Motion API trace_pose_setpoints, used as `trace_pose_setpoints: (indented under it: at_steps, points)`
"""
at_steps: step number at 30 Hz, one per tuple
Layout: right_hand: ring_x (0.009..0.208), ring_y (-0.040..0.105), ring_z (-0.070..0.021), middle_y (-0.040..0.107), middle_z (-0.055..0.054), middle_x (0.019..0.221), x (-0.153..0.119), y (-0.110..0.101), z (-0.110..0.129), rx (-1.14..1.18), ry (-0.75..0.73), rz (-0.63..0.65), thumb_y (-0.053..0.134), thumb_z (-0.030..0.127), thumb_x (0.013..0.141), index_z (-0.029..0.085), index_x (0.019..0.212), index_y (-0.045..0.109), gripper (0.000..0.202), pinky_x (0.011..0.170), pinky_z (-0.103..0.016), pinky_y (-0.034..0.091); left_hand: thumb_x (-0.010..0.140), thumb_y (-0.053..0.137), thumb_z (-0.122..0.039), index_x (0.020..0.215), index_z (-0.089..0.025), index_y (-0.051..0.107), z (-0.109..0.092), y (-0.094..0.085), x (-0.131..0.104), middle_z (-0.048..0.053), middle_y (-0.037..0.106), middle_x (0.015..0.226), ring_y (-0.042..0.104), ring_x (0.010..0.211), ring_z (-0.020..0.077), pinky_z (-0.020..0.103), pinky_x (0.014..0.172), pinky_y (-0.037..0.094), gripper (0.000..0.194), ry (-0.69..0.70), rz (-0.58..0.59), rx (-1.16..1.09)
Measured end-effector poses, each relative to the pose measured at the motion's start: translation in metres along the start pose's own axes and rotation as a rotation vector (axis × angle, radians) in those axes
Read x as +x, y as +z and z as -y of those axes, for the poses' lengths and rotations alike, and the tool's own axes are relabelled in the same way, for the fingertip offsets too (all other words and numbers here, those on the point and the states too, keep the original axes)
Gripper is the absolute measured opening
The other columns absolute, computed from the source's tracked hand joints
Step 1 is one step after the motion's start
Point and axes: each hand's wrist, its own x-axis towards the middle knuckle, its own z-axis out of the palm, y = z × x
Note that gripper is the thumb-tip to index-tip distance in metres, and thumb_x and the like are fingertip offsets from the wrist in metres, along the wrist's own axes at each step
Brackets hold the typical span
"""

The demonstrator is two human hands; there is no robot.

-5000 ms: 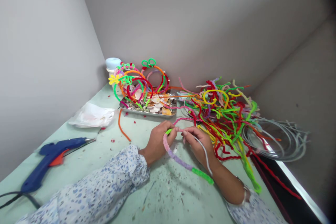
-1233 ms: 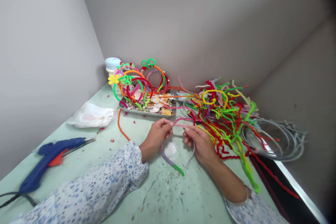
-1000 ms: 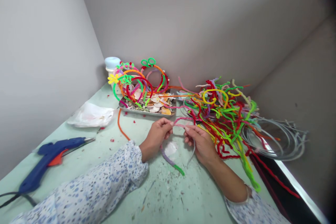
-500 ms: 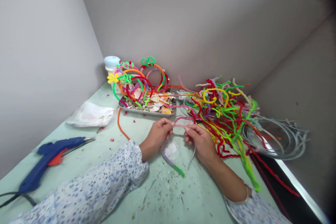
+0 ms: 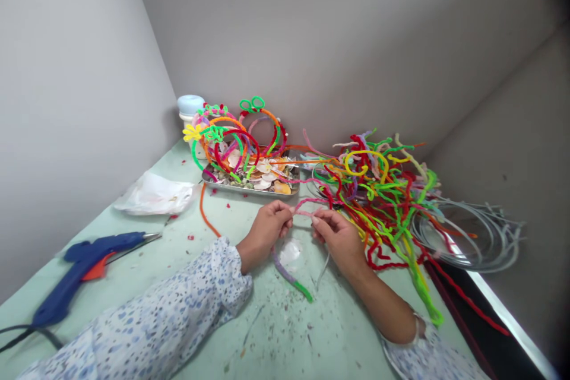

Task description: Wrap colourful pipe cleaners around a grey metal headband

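Observation:
My left hand [image 5: 270, 229] pinches a band wrapped in pipe cleaner near the middle of the table. From below that hand a purple part [image 5: 283, 270] of the band curves down to a green tip [image 5: 303, 291]. Between the two hands runs a pink stretch [image 5: 304, 213] of pipe cleaner. My right hand [image 5: 338, 239] pinches its other side, thumb against fingers. A bare grey end [image 5: 324, 268] of the band hangs below my right hand.
A metal tray [image 5: 249, 192] of shells holds colourful wrapped hoops [image 5: 227, 120]. Tangled pipe cleaners [image 5: 392, 190] lie right, beside clear hoops [image 5: 476, 261]. Left are a blue glue gun [image 5: 75, 273] and a plastic bag [image 5: 154, 195]. A lidded white container [image 5: 190, 105] stands behind.
My right hand has shifted very slightly left and its fingertips have moved a little on the pink stretch. My left hand keeps its pinch.

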Motion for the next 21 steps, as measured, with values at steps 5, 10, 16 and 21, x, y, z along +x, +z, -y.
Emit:
trace_pose_setpoints:
  at_steps: [5,10,16,21]
  points:
    - [0.047,0.052,-0.0128,0.060,0.000,0.058,0.0004,0.0004,0.0003,-0.019,-0.008,-0.022,0.068,0.042,0.067,0.017,0.078,0.062,0.028,0.047,-0.025,0.043,0.074,0.060,-0.037,0.074,-0.015,0.053,-0.0021,0.0000,-0.0011,-0.004,0.049,0.054,0.034,0.037,0.0030,0.017,0.036,0.022,0.023,-0.007,0.007,0.009]
    - [0.048,0.051,-0.0126,0.059,0.001,0.058,0.0002,0.0003,0.0013,-0.043,-0.031,-0.042,0.067,0.038,0.069,0.017,0.076,0.062,0.023,0.046,-0.024,0.042,0.076,0.059,-0.040,0.086,-0.015,0.059,-0.0001,-0.0016,-0.0014,-0.004,0.048,0.054,0.036,0.038,0.0038,0.017,0.036,0.024,0.028,0.001,0.075,0.054]
    - [0.050,0.050,-0.0129,0.056,0.002,0.056,-0.0015,0.0008,-0.0004,-0.106,-0.060,-0.040,0.064,0.036,0.073,0.018,0.077,0.061,0.019,0.048,-0.024,0.041,0.074,0.061,-0.042,0.081,-0.013,0.059,0.0052,-0.0041,-0.0007,-0.004,0.047,0.052,0.037,0.037,0.0044,0.017,0.036,0.025,0.029,0.009,0.070,0.131]
    - [0.051,0.050,-0.0134,0.057,0.002,0.056,-0.0017,-0.0007,-0.0021,-0.167,-0.075,-0.023,0.063,0.035,0.075,0.018,0.079,0.063,0.018,0.049,-0.024,0.041,0.075,0.059,-0.042,0.078,-0.014,0.057,0.0051,-0.0037,-0.0017,-0.004,0.048,0.051,0.035,0.037,0.0042,0.016,0.037,0.025,0.029,0.014,0.050,0.163]
